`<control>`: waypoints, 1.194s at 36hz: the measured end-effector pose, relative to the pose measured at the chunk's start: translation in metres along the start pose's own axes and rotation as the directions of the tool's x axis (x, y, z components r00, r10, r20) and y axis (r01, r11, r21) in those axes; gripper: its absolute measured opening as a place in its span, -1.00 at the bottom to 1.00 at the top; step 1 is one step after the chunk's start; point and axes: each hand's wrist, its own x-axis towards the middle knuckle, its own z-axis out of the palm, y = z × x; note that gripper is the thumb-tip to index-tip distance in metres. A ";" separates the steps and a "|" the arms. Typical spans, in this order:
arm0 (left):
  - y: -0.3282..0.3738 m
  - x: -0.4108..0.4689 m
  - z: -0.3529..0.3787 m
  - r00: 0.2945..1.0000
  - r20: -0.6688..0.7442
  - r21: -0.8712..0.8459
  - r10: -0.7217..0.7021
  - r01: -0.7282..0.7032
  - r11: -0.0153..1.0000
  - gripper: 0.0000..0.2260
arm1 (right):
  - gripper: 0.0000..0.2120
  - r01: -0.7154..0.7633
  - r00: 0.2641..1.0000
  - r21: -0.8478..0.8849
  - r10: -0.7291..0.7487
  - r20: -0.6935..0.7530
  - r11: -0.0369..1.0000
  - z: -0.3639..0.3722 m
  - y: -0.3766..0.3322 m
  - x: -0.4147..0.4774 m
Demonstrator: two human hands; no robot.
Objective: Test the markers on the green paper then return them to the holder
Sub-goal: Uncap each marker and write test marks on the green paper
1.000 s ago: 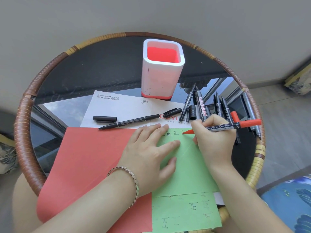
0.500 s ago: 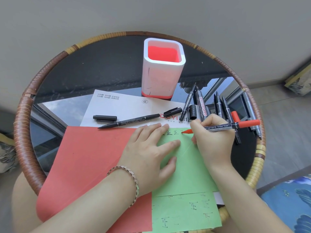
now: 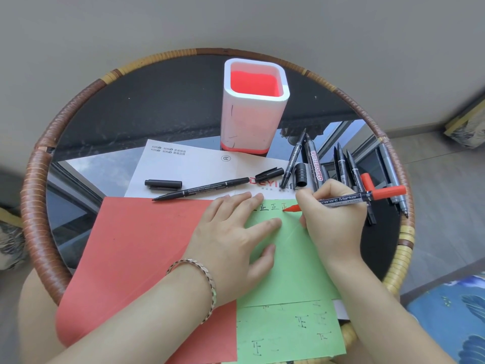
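item one: our left hand (image 3: 233, 240), fingers straight and spread, pressed flat on the green paper sheet (image 3: 296, 261), lower centre of the frame.
item two: our right hand (image 3: 334, 222), fingers curled round the grey-barrelled red permanent marker (image 3: 341, 200); its long axis lies nearly level, tip pointing left and touching the paper, red cap end to the right.
item three: white square holder with red inside (image 3: 252, 122), upright, upper centre.

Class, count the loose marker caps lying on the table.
4: black cap on the white paper, left side; clipped black cap further right on it; wide black cap beside the whiteboard marker; red cap among the pens past the right hand. Others may be hidden.
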 end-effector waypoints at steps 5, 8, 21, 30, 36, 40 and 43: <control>0.000 0.000 0.000 1.000 0.000 -0.004 -0.002 0.002 1.000 -0.69 | -0.75 -0.010 0.998 -0.015 0.009 -0.058 1.000 -0.004 0.007 0.003; 0.000 0.000 0.000 1.000 0.002 -0.001 -0.006 0.006 1.000 -0.69 | -0.75 -0.017 0.997 0.027 0.019 -0.077 1.000 -0.005 0.003 0.003; -0.001 -0.002 0.000 1.000 0.017 0.023 -0.010 0.010 1.000 -0.68 | -0.88 0.136 0.984 0.049 -0.140 0.114 0.990 -0.051 -0.006 0.013; -0.001 -0.001 -0.001 1.000 0.022 0.036 -0.002 0.001 0.999 -0.68 | -0.88 0.560 0.829 -0.556 -0.423 0.366 0.614 -0.117 0.017 0.055; 0.001 -0.002 -0.002 1.000 0.027 0.045 -0.015 0.014 0.999 -0.67 | -0.55 0.668 0.735 -0.692 -0.388 0.555 0.275 -0.134 0.029 0.088; 0.001 -0.002 -0.003 0.999 0.037 0.045 -0.023 0.021 0.999 -0.67 | -0.63 0.687 0.714 -0.688 -0.399 0.576 0.235 -0.124 0.039 0.092; 0.000 -0.002 -0.004 0.999 0.041 0.056 -0.018 0.016 0.998 -0.67 | -0.65 0.662 0.736 -0.697 -0.413 0.536 0.275 -0.117 0.042 0.089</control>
